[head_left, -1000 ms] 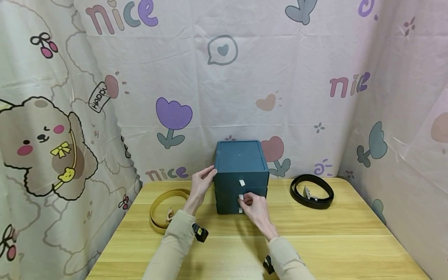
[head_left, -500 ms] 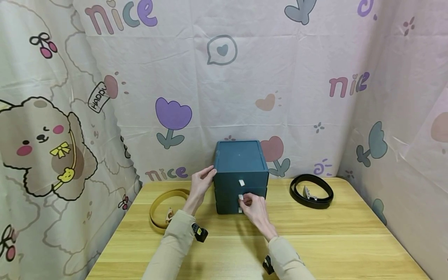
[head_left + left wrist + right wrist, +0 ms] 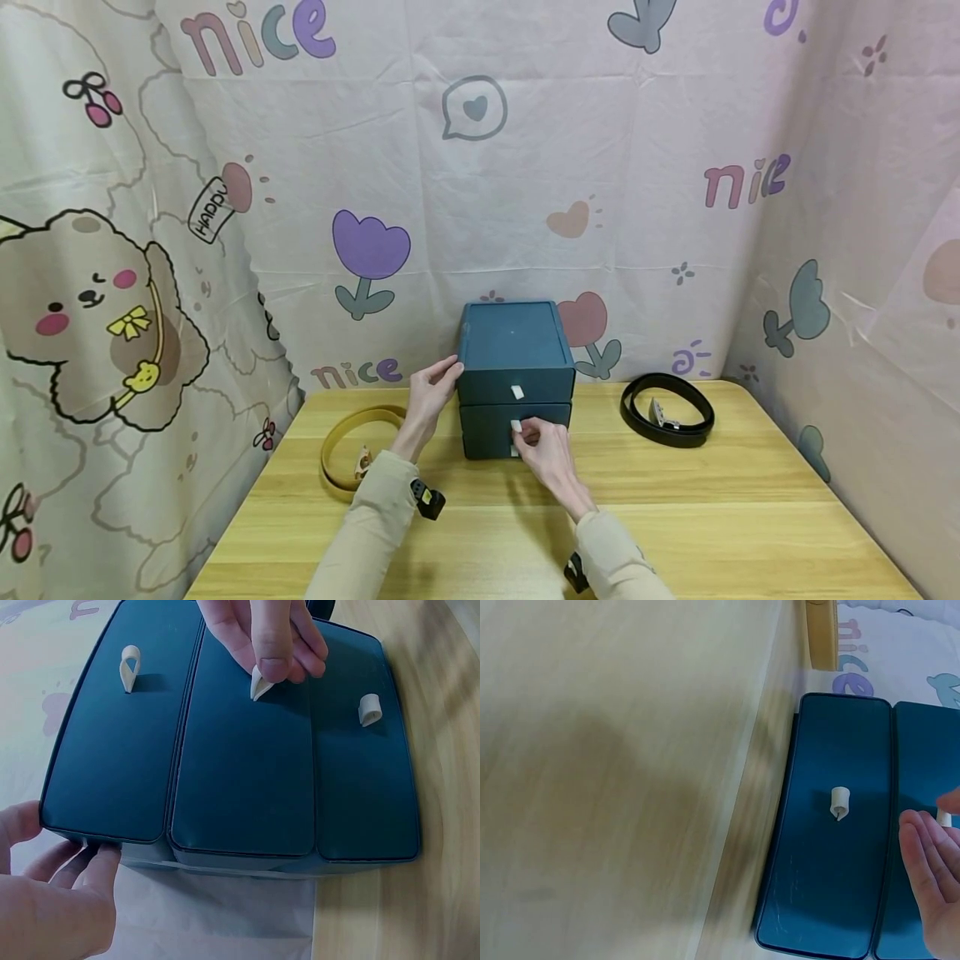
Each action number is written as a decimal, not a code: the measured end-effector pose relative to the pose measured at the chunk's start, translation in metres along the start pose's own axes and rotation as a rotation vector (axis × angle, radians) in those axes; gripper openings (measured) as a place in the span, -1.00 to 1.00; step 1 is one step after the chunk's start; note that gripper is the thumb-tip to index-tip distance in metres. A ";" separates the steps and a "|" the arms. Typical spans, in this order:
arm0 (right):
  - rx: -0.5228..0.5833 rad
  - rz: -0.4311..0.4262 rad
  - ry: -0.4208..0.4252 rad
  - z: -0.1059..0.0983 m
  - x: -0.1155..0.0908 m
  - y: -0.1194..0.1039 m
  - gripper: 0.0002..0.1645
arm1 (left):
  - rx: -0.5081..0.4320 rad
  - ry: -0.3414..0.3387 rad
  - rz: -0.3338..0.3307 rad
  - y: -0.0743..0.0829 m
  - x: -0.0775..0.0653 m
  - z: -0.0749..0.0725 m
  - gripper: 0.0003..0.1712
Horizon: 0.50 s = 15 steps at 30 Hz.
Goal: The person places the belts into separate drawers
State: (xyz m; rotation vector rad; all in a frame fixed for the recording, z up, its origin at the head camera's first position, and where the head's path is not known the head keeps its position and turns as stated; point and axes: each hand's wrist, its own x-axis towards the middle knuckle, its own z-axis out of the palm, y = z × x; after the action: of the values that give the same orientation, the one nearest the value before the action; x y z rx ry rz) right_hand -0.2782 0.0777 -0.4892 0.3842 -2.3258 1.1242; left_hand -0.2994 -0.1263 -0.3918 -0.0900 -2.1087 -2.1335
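Note:
A dark teal three-drawer box stands on the table, its drawer fronts facing me. My left hand grips the box's upper left front corner. In the left wrist view its fingers bend against the side. With thumb and fingers, my right hand pinches the white pull tab of the middle drawer. That drawer sits slightly forward of the top drawer. The bottom drawer looks closed, with its own white tab hanging loose.
A coiled tan belt with a buckle lies left of the box, partly behind my left forearm. To the right lies a coiled black belt with a silver buckle. The wooden table meets a printed cloth backdrop behind the box.
The middle drawer has come slightly forward, and a dark seam now shows beneath the top drawer. My right hand has shifted a little toward me with the tab; my left hand stays put.

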 end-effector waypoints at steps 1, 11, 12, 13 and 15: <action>-0.001 -0.007 0.005 0.000 -0.001 0.000 -0.95 | 0.000 0.001 0.008 0.000 -0.001 0.000 -0.46; 0.015 -0.002 0.019 -0.001 -0.006 -0.003 -0.96 | -0.003 0.002 -0.005 -0.001 0.000 -0.001 -0.47; 0.016 -0.001 0.020 -0.001 -0.006 -0.003 -0.96 | 0.000 0.003 -0.009 -0.001 0.000 0.000 -0.47; 0.019 -0.002 0.020 -0.001 -0.007 -0.004 -0.96 | 0.001 0.004 -0.016 0.000 0.000 0.000 -0.48; 0.025 0.005 0.017 -0.002 -0.008 -0.004 -0.95 | 0.003 0.008 -0.022 0.000 0.000 0.001 -0.48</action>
State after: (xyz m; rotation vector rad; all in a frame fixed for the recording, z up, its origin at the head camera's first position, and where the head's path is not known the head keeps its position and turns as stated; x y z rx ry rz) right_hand -0.2691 0.0767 -0.4898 0.3777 -2.3012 1.1557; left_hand -0.2994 -0.1256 -0.3918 -0.0576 -2.1178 -2.1393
